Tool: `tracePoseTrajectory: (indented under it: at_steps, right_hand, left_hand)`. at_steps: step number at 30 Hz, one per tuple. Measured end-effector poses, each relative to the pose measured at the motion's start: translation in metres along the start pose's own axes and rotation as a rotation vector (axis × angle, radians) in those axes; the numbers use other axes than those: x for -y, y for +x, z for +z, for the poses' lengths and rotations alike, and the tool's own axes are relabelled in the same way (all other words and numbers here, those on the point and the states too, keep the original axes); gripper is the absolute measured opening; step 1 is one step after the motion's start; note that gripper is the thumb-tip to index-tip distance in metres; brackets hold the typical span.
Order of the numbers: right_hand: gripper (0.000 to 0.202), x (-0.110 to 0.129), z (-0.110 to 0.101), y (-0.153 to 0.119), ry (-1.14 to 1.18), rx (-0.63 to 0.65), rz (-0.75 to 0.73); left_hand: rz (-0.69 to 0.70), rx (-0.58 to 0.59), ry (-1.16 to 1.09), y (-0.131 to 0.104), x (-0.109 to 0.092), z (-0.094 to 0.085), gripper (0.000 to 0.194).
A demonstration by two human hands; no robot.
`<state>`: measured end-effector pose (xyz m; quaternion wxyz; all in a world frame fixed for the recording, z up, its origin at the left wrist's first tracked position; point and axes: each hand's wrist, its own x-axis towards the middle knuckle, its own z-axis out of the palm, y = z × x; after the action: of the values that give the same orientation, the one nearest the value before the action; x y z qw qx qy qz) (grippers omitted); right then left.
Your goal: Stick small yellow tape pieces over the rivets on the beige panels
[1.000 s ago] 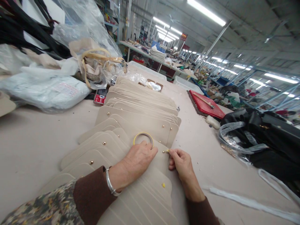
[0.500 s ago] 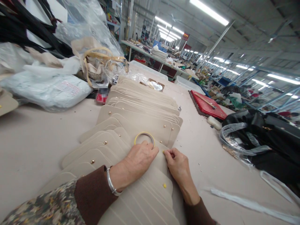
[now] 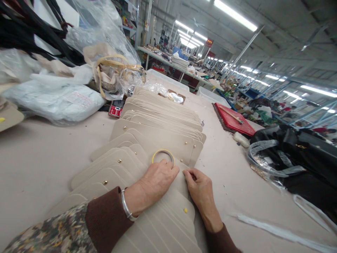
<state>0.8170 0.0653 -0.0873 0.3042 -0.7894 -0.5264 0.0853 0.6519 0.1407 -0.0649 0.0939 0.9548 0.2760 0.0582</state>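
My left hand (image 3: 152,184) is closed around the near edge of a roll of yellow tape (image 3: 162,151), above a fan of overlapping beige panels (image 3: 158,140). A silver bangle circles that wrist. Just to its right, my right hand (image 3: 201,186) pinches thumb and forefinger together at the right edge of a panel. A trace of yellow tape (image 3: 183,172) shows at these fingertips, mostly covered by them. Below lies another panel with a small yellow tape piece (image 3: 185,211) stuck near its corner. Gold-coloured metal studs (image 3: 119,161) sit near the corners of several panels.
White plastic-wrapped packages (image 3: 55,102) lie at the left, near a red printed item (image 3: 115,109). A red board (image 3: 234,119) with a stick-like tool on it is at the back right. Black bags (image 3: 308,158) and a white strip (image 3: 279,228) occupy the right side.
The right fingertips now cover more of the yellow bit, which showed more plainly before. Both hands stay almost in place; the whole view has shifted slightly.
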Motion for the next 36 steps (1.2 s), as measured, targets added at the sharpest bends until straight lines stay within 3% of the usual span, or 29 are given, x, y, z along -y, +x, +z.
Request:
tracePoseTrajectory:
  at_steps: [5, 10, 14, 18, 22, 24, 31, 36]
  right_hand:
    - [0.026, 0.001, -0.001, 0.004, -0.022, 0.044, -0.028]
    - [0.017, 0.005, -0.015, -0.003, -0.003, 0.232, -0.108]
    - [0.015, 0.009, -0.021, -0.009, -0.005, 0.337, -0.083]
    - [0.011, 0.004, -0.019, -0.006, 0.095, 0.303, -0.017]
    - [0.022, -0.004, -0.018, -0.001, 0.404, 0.16, 0.143]
    - [0.027, -0.004, -0.019, -0.002, 0.528, 0.089, 0.135]
    - [0.022, 0.012, -0.013, -0.009, 0.412, -0.025, -0.361]
    - [0.021, 0.017, -0.01, -0.005, 0.31, -0.027, -0.526]
  left_hand:
    - [0.008, -0.117, -0.01, -0.001, 0.007, -0.005, 0.015]
    - [0.042, -0.377, -0.079, -0.002, 0.021, -0.009, 0.019]
    - [0.113, -0.478, -0.176, -0.003, 0.025, -0.006, 0.022]
    - [0.148, -0.521, -0.261, -0.002, 0.024, -0.004, 0.024]
    - [0.178, -0.509, -0.311, -0.001, 0.022, -0.003, 0.034]
    - [0.183, -0.476, -0.314, -0.002, 0.02, -0.002, 0.037]
    - [0.187, -0.402, -0.24, -0.003, 0.012, 0.004, 0.043]
    - [0.18, -0.394, -0.21, -0.004, 0.012, 0.006, 0.046]
